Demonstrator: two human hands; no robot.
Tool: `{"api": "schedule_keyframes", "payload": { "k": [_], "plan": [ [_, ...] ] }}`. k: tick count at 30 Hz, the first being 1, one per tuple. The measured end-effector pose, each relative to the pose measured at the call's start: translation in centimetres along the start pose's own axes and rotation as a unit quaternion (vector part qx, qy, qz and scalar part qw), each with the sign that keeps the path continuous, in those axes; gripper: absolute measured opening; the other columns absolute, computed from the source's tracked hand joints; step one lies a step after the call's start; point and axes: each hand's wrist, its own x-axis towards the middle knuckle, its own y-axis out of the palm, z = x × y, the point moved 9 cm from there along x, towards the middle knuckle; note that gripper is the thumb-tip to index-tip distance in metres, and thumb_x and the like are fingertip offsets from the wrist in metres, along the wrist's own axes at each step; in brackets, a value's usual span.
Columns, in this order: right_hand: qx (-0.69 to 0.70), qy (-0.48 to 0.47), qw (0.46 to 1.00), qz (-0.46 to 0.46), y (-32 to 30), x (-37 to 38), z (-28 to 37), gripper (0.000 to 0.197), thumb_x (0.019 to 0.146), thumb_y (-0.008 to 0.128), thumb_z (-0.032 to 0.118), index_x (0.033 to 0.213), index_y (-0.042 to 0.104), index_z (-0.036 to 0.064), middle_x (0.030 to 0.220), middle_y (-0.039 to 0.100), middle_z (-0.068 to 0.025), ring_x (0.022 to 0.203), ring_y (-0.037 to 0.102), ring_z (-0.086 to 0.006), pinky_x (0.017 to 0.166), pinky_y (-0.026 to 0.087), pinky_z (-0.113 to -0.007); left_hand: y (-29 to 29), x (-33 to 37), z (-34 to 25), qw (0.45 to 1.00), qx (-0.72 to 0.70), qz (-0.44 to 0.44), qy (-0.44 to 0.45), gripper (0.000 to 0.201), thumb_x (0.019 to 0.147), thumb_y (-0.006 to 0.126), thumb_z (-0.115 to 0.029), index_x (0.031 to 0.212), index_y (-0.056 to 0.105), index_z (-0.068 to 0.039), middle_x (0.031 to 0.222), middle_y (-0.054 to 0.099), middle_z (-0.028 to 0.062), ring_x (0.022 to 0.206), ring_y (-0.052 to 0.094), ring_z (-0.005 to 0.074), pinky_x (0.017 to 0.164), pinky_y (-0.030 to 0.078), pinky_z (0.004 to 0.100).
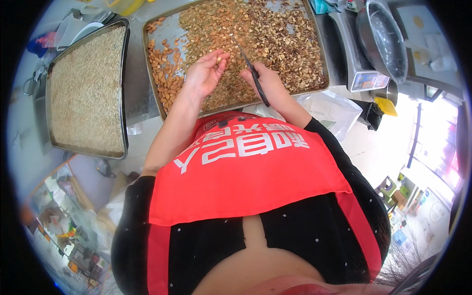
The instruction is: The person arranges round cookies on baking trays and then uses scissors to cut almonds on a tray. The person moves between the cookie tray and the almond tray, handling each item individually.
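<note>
A wide metal tray (145, 49) in front of me holds whole almonds (164, 73) at its left, green seeds and chopped nuts in the middle, and broken walnut pieces (295, 44) at its right. Above the middle, my left hand (209, 73) is palm up with its fingers curled, pinching a small pale nut piece (219, 60). Close beside it, my right hand (268, 83) is closed on a black-handled tool, scissors by its look (256, 81). Their thin blade points away from me, over the nuts. The handles are seen edge-on.
At the left lies a dark-rimmed tray of pale flakes (88, 93). A scale (361, 64) and a large metal bowl (381, 39) stand on the right. Below the bowl is a yellow object (386, 106). A clear plastic bag (334, 110) hangs by the tray's near right corner.
</note>
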Motion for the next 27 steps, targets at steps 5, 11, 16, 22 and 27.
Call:
{"api": "schedule_keyframes", "payload": {
  "k": [5,11,16,22,27],
  "plan": [
    [0.028,0.013,0.998,0.047,0.5,-0.5,0.7,0.038,0.083,0.065,0.039,0.083,0.054,0.0027,0.060,0.057,-0.0150,0.058,0.059,-0.0320,0.054,0.045,-0.038,0.1,-0.2,-0.4,0.997,0.067,0.030,0.033,0.020,0.096,0.043,-0.009,0.113,0.047,0.000,0.105,0.060,0.0172,0.074,0.056,0.0130,0.067,0.052,0.0206],
    [-0.016,-0.011,0.999,0.040,0.3,-0.6,0.8,0.040,0.081,0.066,0.042,0.085,0.055,0.0035,0.062,0.058,-0.0147,0.060,0.060,-0.0320,0.056,0.045,-0.039,-0.1,-0.2,-0.6,1.000,0.004,-0.012,0.026,0.009,0.095,0.047,-0.010,0.100,0.051,-0.004,0.090,0.063,0.0126,0.064,0.054,0.0101,0.057,0.049,0.0187],
    [-0.002,-0.013,0.999,0.040,0.3,-0.8,0.9,0.042,0.081,0.066,0.044,0.086,0.054,0.0035,0.063,0.058,-0.0151,0.062,0.060,-0.0339,0.057,0.046,-0.040,-0.6,0.1,-0.7,0.998,-0.043,-0.030,0.028,0.007,0.093,0.052,-0.012,0.095,0.054,-0.005,0.084,0.061,0.0094,0.063,0.053,0.0097,0.054,0.047,0.0168],
    [-0.034,-0.033,0.998,0.052,0.0,-1.2,2.1,0.044,0.080,0.066,0.045,0.088,0.054,0.0032,0.066,0.059,-0.0157,0.062,0.060,-0.0345,0.057,0.046,-0.040,-0.5,0.4,-0.2,0.992,-0.116,-0.050,0.006,0.014,0.092,0.055,-0.014,0.096,0.053,-0.002,0.089,0.059,0.0103,0.071,0.056,0.0127,0.057,0.049,0.0178],
    [0.032,0.022,0.999,0.026,0.1,-1.0,0.7,0.043,0.081,0.067,0.043,0.090,0.054,0.0029,0.066,0.059,-0.0136,0.058,0.059,-0.0282,0.056,0.046,-0.038,1.5,-0.1,-0.5,0.990,-0.137,-0.041,-0.004,0.021,0.093,0.050,-0.009,0.106,0.048,0.008,0.109,0.052,0.0174,0.095,0.058,0.0232,0.077,0.054,0.0251]
  ]
}}
